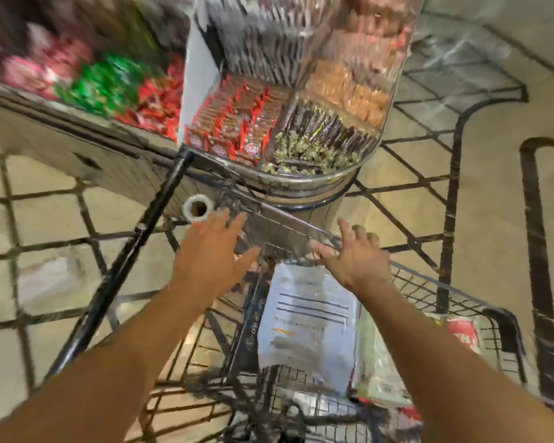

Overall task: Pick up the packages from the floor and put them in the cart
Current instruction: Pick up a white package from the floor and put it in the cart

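Observation:
A wire shopping cart (461, 292) fills the lower middle of the view. Inside it lies a white package with a printed label (307, 324), beside a clear greenish package (373, 362) and a red one (462, 335). My left hand (210, 254) hovers with spread fingers over the cart's far left end, holding nothing. My right hand (354, 254) is open too, fingers spread, just above the cart's far rim and the white package. The view is motion-blurred. A pale bag-like package (50, 279) shows faintly on the floor at the left.
A roll of tape (197, 208) sits by a black pole (135, 260) at the cart's left. A rounded display stand of wrapped snacks (269, 132) stands just beyond the cart. A shelf of candy bags (87, 81) runs along the upper left. Tiled floor (493, 193) lies to the right.

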The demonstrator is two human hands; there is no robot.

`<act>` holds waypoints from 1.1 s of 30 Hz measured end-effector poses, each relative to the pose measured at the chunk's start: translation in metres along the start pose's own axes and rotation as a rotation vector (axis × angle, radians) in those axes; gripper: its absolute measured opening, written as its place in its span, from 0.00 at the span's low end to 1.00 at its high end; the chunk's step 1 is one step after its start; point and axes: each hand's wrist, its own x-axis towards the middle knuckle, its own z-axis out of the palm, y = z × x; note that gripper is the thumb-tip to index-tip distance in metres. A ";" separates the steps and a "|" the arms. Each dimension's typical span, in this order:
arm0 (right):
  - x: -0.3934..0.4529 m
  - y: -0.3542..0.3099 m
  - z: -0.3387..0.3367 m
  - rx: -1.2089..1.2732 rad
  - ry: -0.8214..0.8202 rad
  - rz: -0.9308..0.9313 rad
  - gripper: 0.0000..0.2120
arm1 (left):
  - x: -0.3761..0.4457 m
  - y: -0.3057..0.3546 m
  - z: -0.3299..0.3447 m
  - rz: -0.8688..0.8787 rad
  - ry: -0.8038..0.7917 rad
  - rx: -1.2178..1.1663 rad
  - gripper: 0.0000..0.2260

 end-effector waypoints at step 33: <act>-0.358 -0.756 -0.105 -0.199 0.417 -1.150 0.45 | -0.581 -0.615 -0.218 -1.179 0.443 0.038 0.41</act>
